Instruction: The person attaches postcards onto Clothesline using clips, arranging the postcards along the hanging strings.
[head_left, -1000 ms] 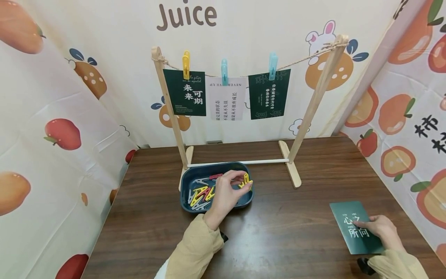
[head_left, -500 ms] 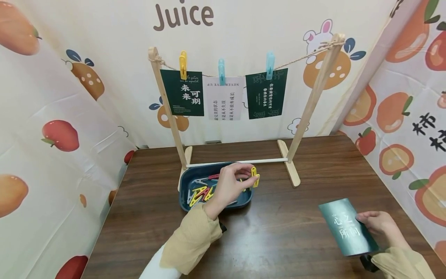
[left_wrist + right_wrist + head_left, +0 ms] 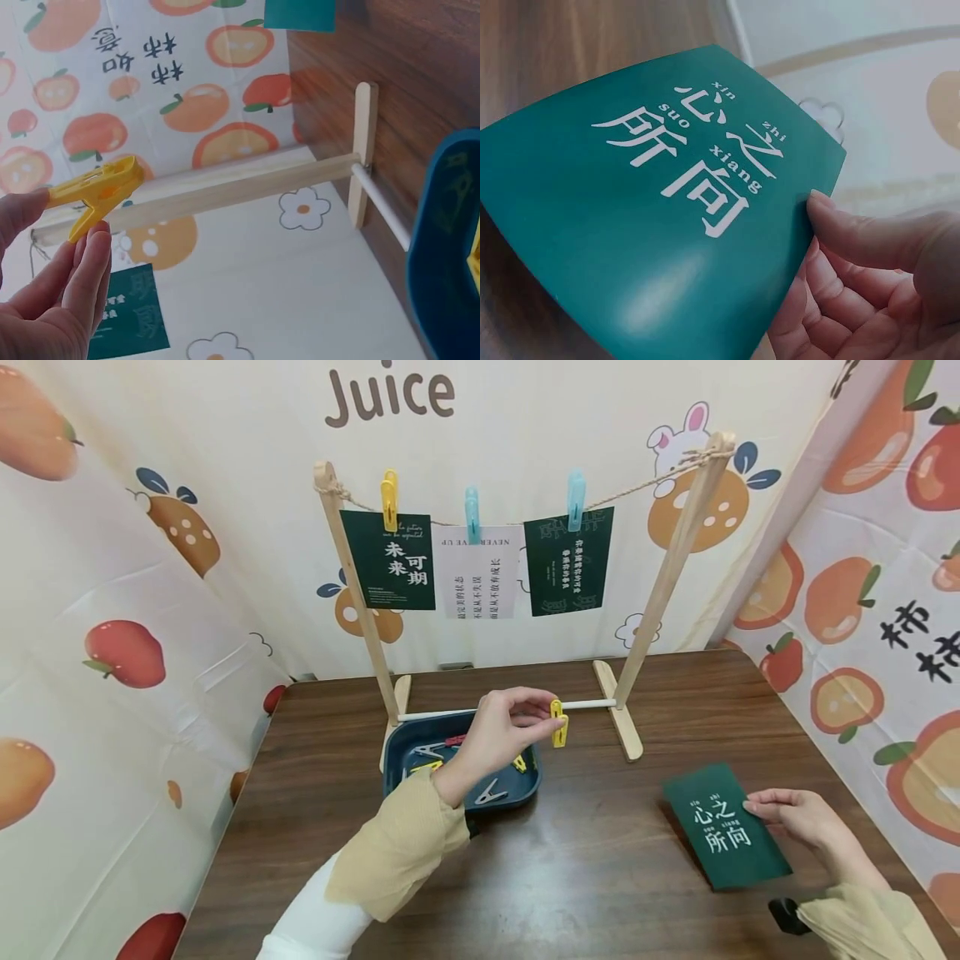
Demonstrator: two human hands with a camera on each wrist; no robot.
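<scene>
Between thumb and fingertips my left hand (image 3: 501, 731) pinches a yellow clothespin (image 3: 558, 724), held above the right end of the dark blue tray (image 3: 537, 781). The left wrist view shows the clothespin (image 3: 105, 187) side-on, its jaws together. At the right, my right hand (image 3: 813, 827) grips a green card (image 3: 723, 852) by its right edge, thumb on the front. White characters face up on the card, which is tilted off the table. In the right wrist view the card (image 3: 652, 255) bends slightly; the fingers behind it are partly hidden.
A wooden rack (image 3: 660, 585) with a string stands at the back. From it hang a dark green card (image 3: 390, 585), a white card (image 3: 480, 581) and another green card (image 3: 567, 577), each under a clothespin. Several clothespins lie in the tray, partly behind my left arm.
My left hand has lifted the yellow clothespin out of the tray, up and to the right. My right hand has raised the green card off the table and moved it left.
</scene>
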